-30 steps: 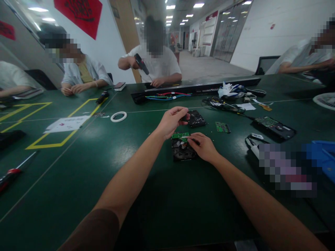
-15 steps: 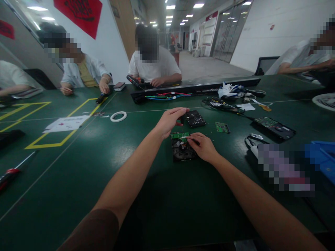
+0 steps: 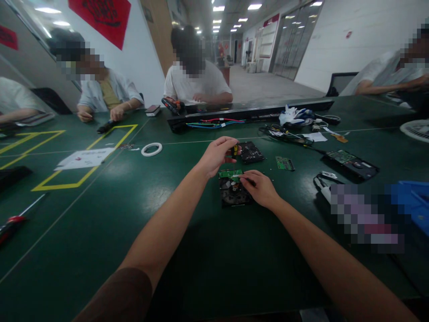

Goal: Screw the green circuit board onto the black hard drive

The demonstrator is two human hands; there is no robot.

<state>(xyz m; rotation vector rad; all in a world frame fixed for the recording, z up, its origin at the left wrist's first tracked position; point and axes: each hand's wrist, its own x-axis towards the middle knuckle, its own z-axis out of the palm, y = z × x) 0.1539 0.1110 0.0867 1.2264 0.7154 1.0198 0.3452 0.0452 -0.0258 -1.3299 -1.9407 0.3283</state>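
My left hand (image 3: pixel 219 156) is closed around a small screwdriver (image 3: pixel 235 151) with a black and yellow handle. It is held upright over a green circuit board (image 3: pixel 229 173), and its tip is too small to make out. The board lies at the far end of a black hard drive (image 3: pixel 234 197) on the table. My right hand (image 3: pixel 259 188) is at the drive's right side, with thumb and fingertips pinched at the board's edge. Just beyond my hands lies a second hard drive (image 3: pixel 251 152), with small bits on it.
A loose circuit board (image 3: pixel 284 163) and another drive with a cable (image 3: pixel 351 163) lie to the right, near a blue bin (image 3: pixel 415 201). A tape roll (image 3: pixel 152 149), paper (image 3: pixel 85 158) and a red-handled screwdriver (image 3: pixel 15 220) are on the left. Co-workers sit across the table.
My left hand has turned the screwdriver slightly, so its yellow marking now shows. My right hand stays in place. Across the table, a co-worker's hand and dark tool have moved left.
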